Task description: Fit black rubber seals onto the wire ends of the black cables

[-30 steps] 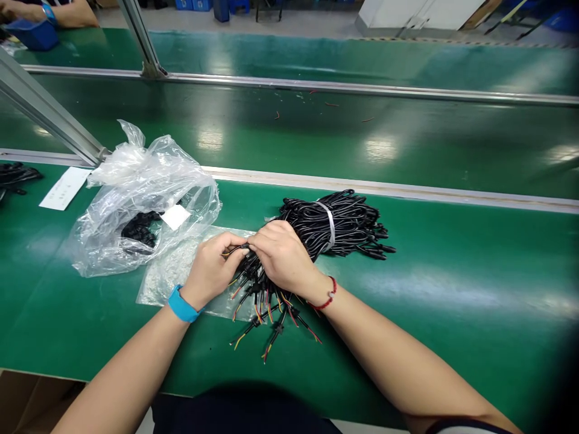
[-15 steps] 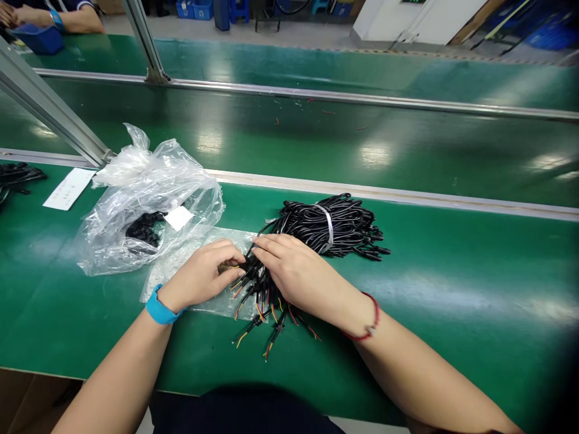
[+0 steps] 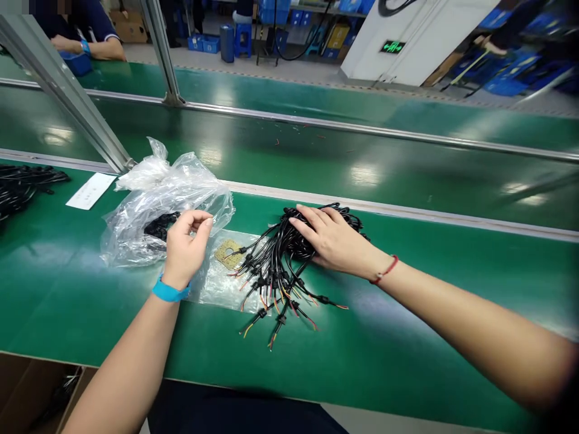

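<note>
On the green bench lies a bundle of black cables [image 3: 296,238], their stripped ends showing red and yellow wires and black grommets. My right hand [image 3: 335,238] rests on top of the bundle, fingers stretched out over it and hiding part of it. Raised in front of the clear plastic bag [image 3: 136,235] is my left hand [image 3: 187,247], its fingers curled and its thumb close to the index finger; whether something tiny is between them I cannot tell. Small black parts [image 3: 159,225] are inside the bag. A yellowish square pad with a hole [image 3: 225,260] lies on a flat clear plastic bag [image 3: 212,286].
More black cables [image 3: 27,187] lie at the far left, near a white paper slip [image 3: 90,191]. Behind the bag a metal post [image 3: 85,108] rises, and a pale rail [image 3: 407,212] edges the bench. Across the bench sits another person [image 3: 97,36] beside a blue bin [image 3: 76,63].
My left hand has left the cable ends and moved left and up to the bag. My right hand has slid right and up onto the bundle. The pad has come into sight.
</note>
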`<state>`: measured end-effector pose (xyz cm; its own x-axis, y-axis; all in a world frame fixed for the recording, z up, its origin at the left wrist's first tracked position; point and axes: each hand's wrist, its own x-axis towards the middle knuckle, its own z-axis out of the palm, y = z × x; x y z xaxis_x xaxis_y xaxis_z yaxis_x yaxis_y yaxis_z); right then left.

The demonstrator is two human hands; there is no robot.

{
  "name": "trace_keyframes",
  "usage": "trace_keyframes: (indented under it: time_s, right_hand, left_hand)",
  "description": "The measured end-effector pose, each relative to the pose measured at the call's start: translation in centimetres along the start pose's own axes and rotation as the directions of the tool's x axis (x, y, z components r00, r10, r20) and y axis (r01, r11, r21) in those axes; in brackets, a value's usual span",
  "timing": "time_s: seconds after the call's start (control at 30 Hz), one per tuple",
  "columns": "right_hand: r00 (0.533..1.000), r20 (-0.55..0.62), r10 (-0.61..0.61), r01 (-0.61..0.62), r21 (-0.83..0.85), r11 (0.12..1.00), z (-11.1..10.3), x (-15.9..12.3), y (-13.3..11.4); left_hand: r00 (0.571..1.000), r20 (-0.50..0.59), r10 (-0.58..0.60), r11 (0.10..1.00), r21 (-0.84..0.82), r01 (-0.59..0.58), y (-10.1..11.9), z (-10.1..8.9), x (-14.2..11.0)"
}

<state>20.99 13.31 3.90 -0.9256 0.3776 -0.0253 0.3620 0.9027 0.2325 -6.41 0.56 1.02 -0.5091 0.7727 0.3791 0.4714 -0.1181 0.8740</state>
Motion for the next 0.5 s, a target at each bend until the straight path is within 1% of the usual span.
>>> trace_keyframes:
  time_s: [0.07, 0.13, 0.2, 0.23, 0.27, 0.3, 0.33, 0.4, 0.43, 0.47, 0.5]
  right_hand:
    - [0.998, -0.008, -0.057, 0.057, -0.010, 0.998, 0.3, 0.0, 0.4]
    - [0.996, -0.052, -0.078, 0.077, -0.016, 0.997, 0.3, -0.4, 0.9]
    - [0.986, -0.159, -0.051, 0.051, -0.002, 0.999, -0.4, -1.2, 1.4]
    - [0.972, -0.235, -0.009, 0.014, 0.019, 1.000, -1.2, -1.7, 1.6]
    - [0.945, -0.324, 0.041, -0.025, 0.055, 0.998, -2.3, -2.2, 1.8]
    - [0.905, -0.412, 0.104, -0.069, 0.099, 0.993, -3.7, -2.7, 1.8]
    - [0.854, -0.493, 0.168, -0.115, 0.137, 0.984, -5.2, -3.1, 1.7]
    - [0.727, -0.636, 0.259, -0.168, 0.201, 0.965, -8.5, -3.4, 1.0]
    - [0.695, -0.641, 0.324, -0.195, 0.265, 0.944, -10.1, -3.2, 0.3]
    - [0.673, -0.649, 0.356, -0.214, 0.289, 0.933, -11.5, -2.6, -0.5]
    - [0.668, -0.643, 0.374, -0.242, 0.287, 0.927, -12.6, -1.8, -1.5]
  left_hand:
    - [0.998, 0.014, 0.057, 0.997, 0.056, -0.058, 0.3, 0.0, -0.2]
    - [0.992, 0.042, 0.119, 0.986, 0.109, -0.123, 0.4, 0.0, -0.3]
    - [0.985, 0.064, 0.161, 0.976, 0.139, -0.169, 0.3, -0.2, -0.2]
    - [0.983, 0.072, 0.167, 0.974, 0.144, -0.175, 0.1, -0.2, -0.2]
    - [0.984, 0.080, 0.161, 0.975, 0.144, -0.171, 0.0, -0.2, -0.1]
    - [0.985, 0.088, 0.147, 0.977, 0.139, -0.158, -0.1, -0.2, -0.1]
    - [0.987, 0.097, 0.131, 0.981, 0.132, -0.144, -0.1, 0.0, -0.1]
    - [0.983, 0.147, 0.109, 0.987, 0.104, -0.125, 0.2, 0.4, -0.4]
    - [0.977, 0.184, 0.111, 0.989, 0.079, -0.127, 0.6, 0.7, -0.7]
    - [0.965, 0.230, 0.126, 0.990, 0.039, -0.139, 1.1, 1.0, -1.0]
    - [0.948, 0.279, 0.151, 0.988, -0.017, -0.153, 1.8, 1.2, -1.3]
